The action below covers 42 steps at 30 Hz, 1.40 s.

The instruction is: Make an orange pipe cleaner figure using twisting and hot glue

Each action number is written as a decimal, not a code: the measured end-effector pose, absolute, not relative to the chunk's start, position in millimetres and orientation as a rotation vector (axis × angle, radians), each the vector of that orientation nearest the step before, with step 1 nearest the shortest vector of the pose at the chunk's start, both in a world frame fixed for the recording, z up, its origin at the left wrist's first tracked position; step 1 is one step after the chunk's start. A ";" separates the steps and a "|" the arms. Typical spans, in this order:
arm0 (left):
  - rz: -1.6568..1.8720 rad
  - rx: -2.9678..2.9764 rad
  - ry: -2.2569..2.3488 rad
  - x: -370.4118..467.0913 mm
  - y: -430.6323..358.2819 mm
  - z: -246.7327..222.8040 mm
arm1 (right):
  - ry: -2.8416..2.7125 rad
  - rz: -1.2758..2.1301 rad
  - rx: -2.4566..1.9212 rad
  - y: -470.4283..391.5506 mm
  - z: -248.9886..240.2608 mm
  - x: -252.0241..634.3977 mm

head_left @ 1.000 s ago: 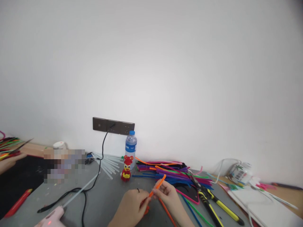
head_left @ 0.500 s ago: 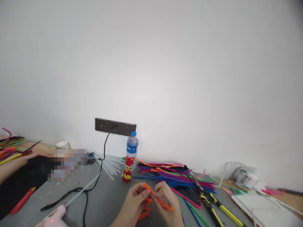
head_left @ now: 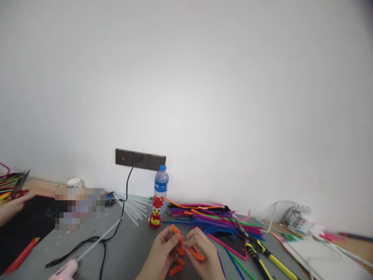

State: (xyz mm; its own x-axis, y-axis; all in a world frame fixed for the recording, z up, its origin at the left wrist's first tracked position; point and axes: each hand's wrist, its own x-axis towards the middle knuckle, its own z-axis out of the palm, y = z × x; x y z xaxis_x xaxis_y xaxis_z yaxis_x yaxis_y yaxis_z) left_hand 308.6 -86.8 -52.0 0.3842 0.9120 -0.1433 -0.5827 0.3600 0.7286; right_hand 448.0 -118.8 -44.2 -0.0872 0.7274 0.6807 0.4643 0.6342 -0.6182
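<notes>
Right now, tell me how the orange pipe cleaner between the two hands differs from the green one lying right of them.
The orange pipe cleaner is sharply bent near the right hand, whereas the green pipe cleaner looks nearly straight where visible. The left hand and right hand pinch the orange pipe cleaner, while the green pipe cleaner lies on the grey table. Both are slender.

Left hand (head_left: 161, 251) and right hand (head_left: 208, 256) pinching a bent orange fuzzy stem (head_left: 181, 240) above the grey table (head_left: 132, 245). Beyond — a red-and-yellow figurine (head_left: 155, 214) before a blue-capped bottle (head_left: 161, 183); to its right, a multicoloured stem pile (head_left: 211, 214).
</notes>
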 end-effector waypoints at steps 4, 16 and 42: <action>1.038 0.702 0.618 307.4 -83.9 -52.6 | -1.719 0.364 -0.922 -117.6 -41.9 450.0; 0.859 0.993 0.560 293.9 -76.4 -67.4 | -1.574 0.935 -0.847 -117.7 -36.8 466.4; 0.547 1.141 0.619 282.9 -84.9 -42.4 | -1.330 1.613 -0.715 -129.0 -23.5 455.6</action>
